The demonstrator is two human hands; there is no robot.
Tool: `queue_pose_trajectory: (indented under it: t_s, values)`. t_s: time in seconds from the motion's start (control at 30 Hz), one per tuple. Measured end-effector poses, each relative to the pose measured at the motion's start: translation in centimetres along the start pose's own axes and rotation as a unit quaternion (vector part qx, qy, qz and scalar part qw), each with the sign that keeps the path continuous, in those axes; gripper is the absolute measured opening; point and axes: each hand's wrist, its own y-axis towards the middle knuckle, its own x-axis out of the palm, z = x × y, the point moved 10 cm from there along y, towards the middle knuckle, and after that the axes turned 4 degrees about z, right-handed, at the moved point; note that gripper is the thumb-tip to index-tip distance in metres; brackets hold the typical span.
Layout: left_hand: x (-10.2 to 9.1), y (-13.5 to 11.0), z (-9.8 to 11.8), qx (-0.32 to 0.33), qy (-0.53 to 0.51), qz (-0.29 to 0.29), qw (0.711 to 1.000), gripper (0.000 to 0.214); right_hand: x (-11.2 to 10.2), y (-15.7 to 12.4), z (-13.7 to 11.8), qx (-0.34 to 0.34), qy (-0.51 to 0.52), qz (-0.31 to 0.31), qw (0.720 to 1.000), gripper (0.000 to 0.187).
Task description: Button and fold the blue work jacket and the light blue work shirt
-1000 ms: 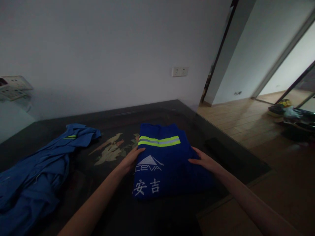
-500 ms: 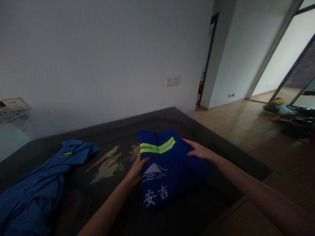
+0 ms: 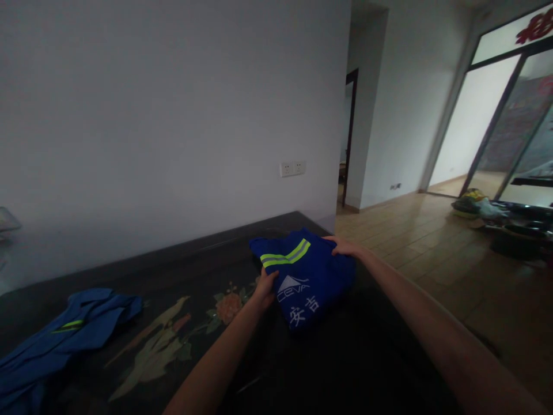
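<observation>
A folded blue work jacket (image 3: 319, 276) lies at the dark table's far right corner, its printed side up. It bears a yellow-green and grey reflective stripe, a white CEVA logo and two white characters. My left hand (image 3: 264, 289) grips its left edge, thumb on top and the other fingers hidden beneath. At the upper right edge my right hand (image 3: 343, 246) is closed on the cloth, fingers partly out of sight. A second blue garment (image 3: 73, 328), crumpled and with a small yellow-green strip, lies to the left.
The dark table (image 3: 207, 253) has painted flowers and pale leaf shapes, and stands against a white wall (image 3: 173, 115) with a double socket (image 3: 292, 168). Past its right edge is a tiled floor (image 3: 397, 230), with bags and dark basins (image 3: 518, 236) near glass doors.
My view has tilted up and turned slightly right. Both hands keep hold of the jacket, which has shifted away from me towards the table's far corner.
</observation>
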Motion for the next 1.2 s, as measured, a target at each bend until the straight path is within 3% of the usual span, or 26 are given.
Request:
queue_pose_trajectory:
  t_s: [0.13, 0.37, 0.47, 0.57, 0.73, 0.87, 0.93, 1.03, 1.1, 1.2]
  values:
    - [0.7, 2.1, -0.4, -0.003, 0.047, 0.043, 0.998, 0.055, -0.7, 1.3, 3.9, 0.011, -0.012, -0.005, 1.0, 0.083]
    - [-0.5, 4.0, 0.1, 0.03, 0.125, 0.09, 0.988, 0.076, -0.4, 1.1, 8.1, 0.006, 0.019, -0.024, 1.0, 0.081]
    - [-0.3, 4.1, 1.1, 0.095, 0.177, 0.077, 0.977, 0.086, -0.4, 0.6, 8.9, 0.001, 0.033, -0.02, 0.999, 0.079]
    - [1.1, 3.9, 1.8, 0.164, 0.246, 0.045, 0.954, 0.079, -0.8, 0.1, 9.4, 0.002, 0.036, -0.015, 0.999, 0.08]
    - [2.9, 3.9, 1.3, 0.181, 0.328, 0.02, 0.927, 0.052, -1.8, -0.7, 9.5, 0.007, 0.01, 0.007, 1.0, 0.077]
    - [2.4, 3.6, 2.0, 0.184, 0.368, 0.047, 0.91, 0.051, -2.9, -1.0, 9.7, 0.021, -0.038, 0.051, 0.998, 0.069]
    - [2.5, 2.8, 3.3, 0.22, 0.402, 0.069, 0.886, 0.054, -4.1, -0.9, 9.6, 0.037, -0.069, 0.088, 0.993, 0.061]
    - [5.1, 0.5, 4.6, 0.322, 0.489, 0.046, 0.809, 0.05, -5.3, -0.4, 8.3, 0.046, -0.117, 0.146, 0.981, 0.052]
    - [7.6, -1.1, 3.4, 0.357, 0.531, -0.012, 0.769, 0.039, -4.3, 0.1, 6.7, 0.027, -0.143, 0.151, 0.978, 0.051]
    - [10.3, -3.2, -0.2, 0.348, 0.536, -0.101, 0.762, 0.029, -0.4, 0.3, 5.0, -0.007, -0.176, 0.102, 0.979, 0.051]
